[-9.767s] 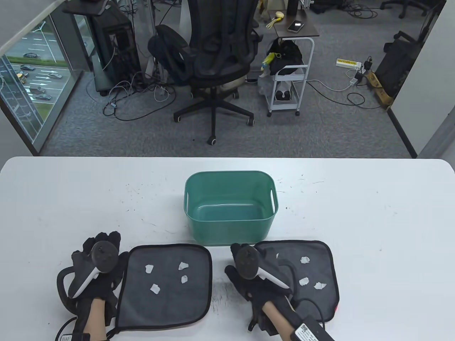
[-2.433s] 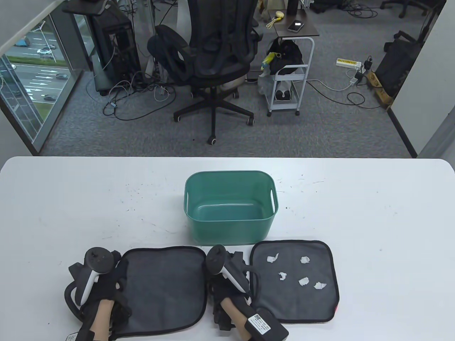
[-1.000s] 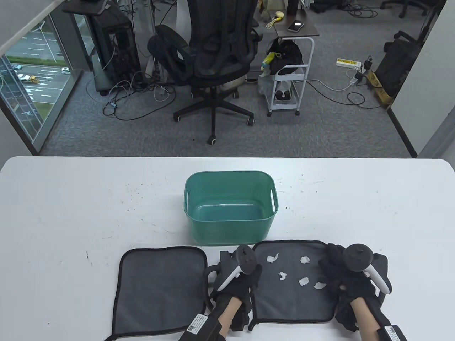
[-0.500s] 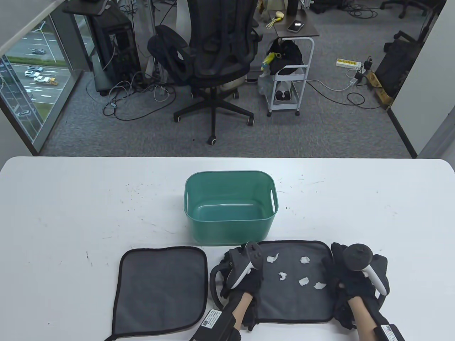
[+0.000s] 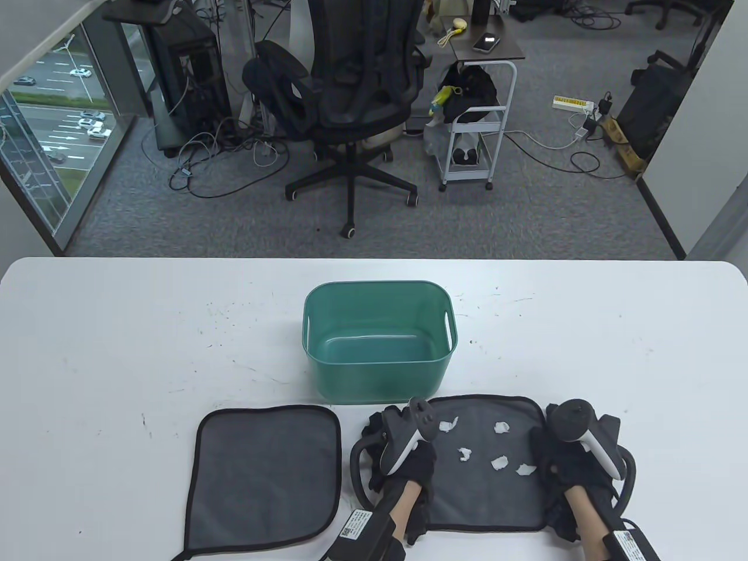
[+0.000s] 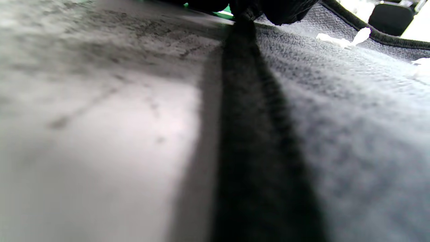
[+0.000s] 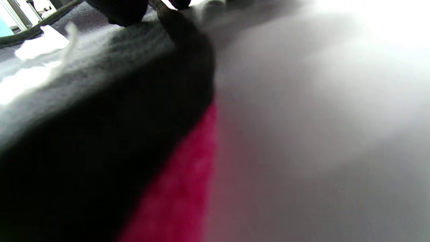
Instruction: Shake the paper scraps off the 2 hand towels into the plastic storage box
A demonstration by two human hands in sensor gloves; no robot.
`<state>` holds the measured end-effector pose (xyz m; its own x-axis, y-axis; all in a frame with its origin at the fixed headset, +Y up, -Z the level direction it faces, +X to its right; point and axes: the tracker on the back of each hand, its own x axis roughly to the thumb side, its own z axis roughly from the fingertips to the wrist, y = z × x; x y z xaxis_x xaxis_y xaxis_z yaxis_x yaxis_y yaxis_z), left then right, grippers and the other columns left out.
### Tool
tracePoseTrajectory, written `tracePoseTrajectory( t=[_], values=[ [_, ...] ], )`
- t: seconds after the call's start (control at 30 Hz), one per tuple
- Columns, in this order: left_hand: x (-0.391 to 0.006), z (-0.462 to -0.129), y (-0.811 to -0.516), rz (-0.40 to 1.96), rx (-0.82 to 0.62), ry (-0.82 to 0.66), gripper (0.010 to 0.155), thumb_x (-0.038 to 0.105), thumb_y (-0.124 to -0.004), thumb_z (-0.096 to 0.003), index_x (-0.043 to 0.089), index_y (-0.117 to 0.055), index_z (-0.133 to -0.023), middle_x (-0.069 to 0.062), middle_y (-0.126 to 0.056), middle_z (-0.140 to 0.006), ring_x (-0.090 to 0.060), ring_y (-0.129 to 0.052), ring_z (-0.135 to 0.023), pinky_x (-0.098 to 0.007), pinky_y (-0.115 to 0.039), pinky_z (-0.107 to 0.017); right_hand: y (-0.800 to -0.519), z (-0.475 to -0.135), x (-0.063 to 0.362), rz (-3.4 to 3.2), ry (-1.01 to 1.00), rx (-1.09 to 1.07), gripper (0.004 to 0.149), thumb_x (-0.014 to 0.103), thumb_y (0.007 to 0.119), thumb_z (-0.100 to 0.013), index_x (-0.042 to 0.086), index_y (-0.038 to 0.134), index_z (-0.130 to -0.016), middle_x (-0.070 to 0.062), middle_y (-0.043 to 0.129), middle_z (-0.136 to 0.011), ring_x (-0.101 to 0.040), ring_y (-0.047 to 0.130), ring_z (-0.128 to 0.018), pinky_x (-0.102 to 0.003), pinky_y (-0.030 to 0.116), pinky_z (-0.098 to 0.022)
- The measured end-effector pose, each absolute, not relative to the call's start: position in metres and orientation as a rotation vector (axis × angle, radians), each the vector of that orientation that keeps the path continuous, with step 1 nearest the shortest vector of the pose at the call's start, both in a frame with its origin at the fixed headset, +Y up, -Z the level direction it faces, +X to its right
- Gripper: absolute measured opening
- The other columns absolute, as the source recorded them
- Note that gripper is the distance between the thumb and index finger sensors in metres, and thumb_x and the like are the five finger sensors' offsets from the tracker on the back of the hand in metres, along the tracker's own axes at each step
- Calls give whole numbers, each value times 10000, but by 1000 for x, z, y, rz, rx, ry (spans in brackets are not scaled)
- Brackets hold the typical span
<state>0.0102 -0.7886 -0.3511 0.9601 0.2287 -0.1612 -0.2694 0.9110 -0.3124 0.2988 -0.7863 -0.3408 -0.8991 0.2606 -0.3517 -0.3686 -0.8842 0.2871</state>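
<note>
The green plastic box stands mid-table, and I see no scraps inside it. Two dark grey towels lie in front of it. The left towel lies flat and bare. Several white paper scraps sit on the right towel. My left hand grips that towel's left edge and my right hand grips its right edge. In the left wrist view my fingers close on the black hem, with a scrap beyond. The right wrist view shows the towel's raised edge and its red tag.
The white table carries small dark marks. Beyond its far edge are an office chair, a small trolley and cables on the carpet.
The left towel has lost its scraps since the earliest frame. Both hands moved from it to the right towel. In the last second they closed on its side edges, which drew inward slightly.
</note>
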Motion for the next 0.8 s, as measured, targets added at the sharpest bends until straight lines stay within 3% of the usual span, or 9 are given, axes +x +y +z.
tracePoseTrajectory(
  t=[0.27,0.37,0.5,0.6,0.7,0.8],
  values=[
    [6,-352,-787,315,-308,126,447,469,-670,-585,341,-641,-1013,-92,-539,-1150,-387,-463,-1037,-621,-447,-784,-787,-342,305,2642,428,-429,416,402,781,-511,243,727,-892,-89,496,-1131,-397,466,-1026,-588,408,-747],
    [2,-349,-784,390,-306,99,445,468,-676,-583,346,-645,-1010,-83,-591,-1143,-382,-484,-1050,-624,-452,-785,-782,-341,314,2511,446,-375,400,403,778,-513,258,736,-883,-90,548,-1119,-420,452,-1032,-600,386,-747],
    [0,-342,-776,431,-281,48,443,470,-682,-580,365,-647,-1008,-46,-744,-1092,-317,-639,-1042,-596,-559,-773,-778,-338,324,2363,436,-317,390,400,778,-515,282,731,-884,-99,643,-1082,-427,504,-1025,-605,394,-741],
    [-1,-337,-767,449,-254,6,440,469,-683,-579,368,-651,-1006,-20,-837,-1040,-296,-797,-975,-551,-689,-729,-771,-334,328,2285,386,-265,384,397,781,-514,301,727,-881,-113,704,-1048,-423,670,-965,-605,494,-719],
    [-4,-333,-762,494,-251,-23,439,463,-681,-580,357,-652,-1006,-1,-916,-966,-226,-943,-844,-479,-801,-659,-765,-329,329,2223,361,-203,384,399,794,-506,321,728,-876,-87,844,-945,-330,925,-796,-554,710,-635],
    [-8,-330,-757,505,-234,-40,443,459,-682,-578,334,-665,-1002,21,-962,-902,-173,-1014,-739,-428,-858,-601,-760,-325,324,2214,333,-148,385,388,811,-498,317,738,-869,-55,941,-833,-264,1026,-666,-501,803,-560]
  ],
)
